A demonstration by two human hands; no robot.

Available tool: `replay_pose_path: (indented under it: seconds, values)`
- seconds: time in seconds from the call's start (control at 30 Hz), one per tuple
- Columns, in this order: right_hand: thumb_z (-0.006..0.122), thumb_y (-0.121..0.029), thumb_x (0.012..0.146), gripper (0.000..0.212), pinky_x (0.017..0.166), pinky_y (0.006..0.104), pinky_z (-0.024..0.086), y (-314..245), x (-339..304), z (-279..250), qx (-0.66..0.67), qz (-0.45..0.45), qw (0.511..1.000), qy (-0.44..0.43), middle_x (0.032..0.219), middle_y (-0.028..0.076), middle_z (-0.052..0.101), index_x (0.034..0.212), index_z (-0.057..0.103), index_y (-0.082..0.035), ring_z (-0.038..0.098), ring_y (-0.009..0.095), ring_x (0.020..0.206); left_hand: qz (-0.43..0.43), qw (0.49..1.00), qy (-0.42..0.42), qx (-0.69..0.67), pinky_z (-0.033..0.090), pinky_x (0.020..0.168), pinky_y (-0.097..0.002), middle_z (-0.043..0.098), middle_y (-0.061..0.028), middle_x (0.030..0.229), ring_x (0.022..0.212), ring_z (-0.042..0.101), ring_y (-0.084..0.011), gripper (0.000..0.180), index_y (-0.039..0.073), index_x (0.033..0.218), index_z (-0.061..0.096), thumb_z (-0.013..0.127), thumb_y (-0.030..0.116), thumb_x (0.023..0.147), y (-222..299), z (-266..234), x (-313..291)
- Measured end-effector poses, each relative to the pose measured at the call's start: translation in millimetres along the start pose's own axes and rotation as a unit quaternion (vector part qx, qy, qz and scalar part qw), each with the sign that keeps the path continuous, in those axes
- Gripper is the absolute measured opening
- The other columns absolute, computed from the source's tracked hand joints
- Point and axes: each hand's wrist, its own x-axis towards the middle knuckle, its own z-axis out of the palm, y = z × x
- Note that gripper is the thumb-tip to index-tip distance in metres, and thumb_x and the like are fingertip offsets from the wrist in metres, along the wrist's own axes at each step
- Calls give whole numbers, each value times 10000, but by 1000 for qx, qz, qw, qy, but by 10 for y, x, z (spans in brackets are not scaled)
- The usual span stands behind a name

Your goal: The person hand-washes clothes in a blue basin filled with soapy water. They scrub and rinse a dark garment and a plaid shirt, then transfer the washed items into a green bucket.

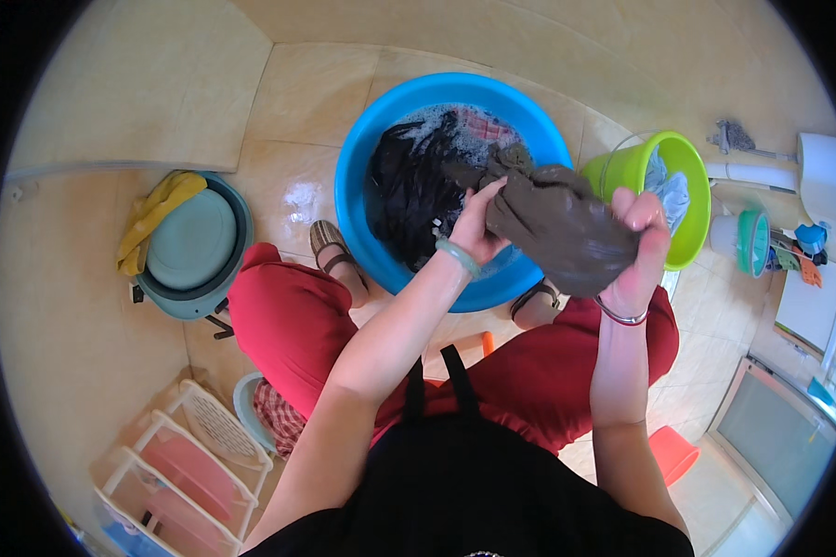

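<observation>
Stretched between my two hands is a wet, dark brown garment (567,227), raised over the right side of a big blue basin (351,200). My left hand (481,223), below a pale green bangle, grips its left end. At the other end my right hand (643,255) is closed on the cloth, with a thin bracelet at the wrist. Part of the brown cloth trails down into the basin. Soapy water there holds black clothing (404,186) and a pink checked cloth (483,125) at the far side.
A lime green bucket (701,200) with pale blue cloth stands right of the basin. On the left, a yellow cloth (163,218) hangs over stacked grey-green basins (190,241). A white plastic rack (172,427) stands lower left. An orange-red container (673,453) sits by my right elbow.
</observation>
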Motion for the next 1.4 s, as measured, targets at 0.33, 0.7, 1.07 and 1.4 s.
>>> replay_pose_path:
  seconds: [0.33, 0.7, 1.07, 1.4]
  values:
    - [799, -116, 717, 246, 789, 336, 484, 1526, 85, -873, -567, -53, 819, 66, 1102, 108, 527, 896, 638, -65, 562, 244, 929, 448, 499, 167, 723, 285, 1098, -445, 212, -216, 1523, 1362, 296, -405, 423, 258, 1387, 470, 494, 257, 965, 476, -638, 475]
    - [563, -203, 903, 380, 944, 441, 424, 3002, -250, -1472, -700, 135, 701, -6, 1409, 120, 418, 1279, 552, -148, 484, 323, 1199, 267, 200, 35, 942, 75, 1124, -618, 209, -51, 1559, 1457, 113, -231, 403, 161, 1287, 581, 503, 282, 911, 564, -1234, 1255]
    - [518, -173, 918, 274, 939, 476, 395, 3585, -241, -2013, -673, 156, 722, -40, 1183, 149, 590, 1171, 582, -88, 526, 359, 1093, 85, 238, 48, 966, 202, 1076, -609, 334, -112, 1492, 1364, 296, -322, 422, 167, 1291, 545, 457, 327, 911, 699, -1301, 1709]
    - [579, -271, 848, 317, 896, 524, 399, 3373, 85, -2109, -649, 258, 715, -35, 1131, 193, 573, 1088, 598, -64, 513, 391, 1073, -18, 198, -35, 979, 477, 886, -467, 551, -136, 1294, 1062, 572, -305, 438, 135, 1294, 538, 485, 312, 896, 972, -963, 2182]
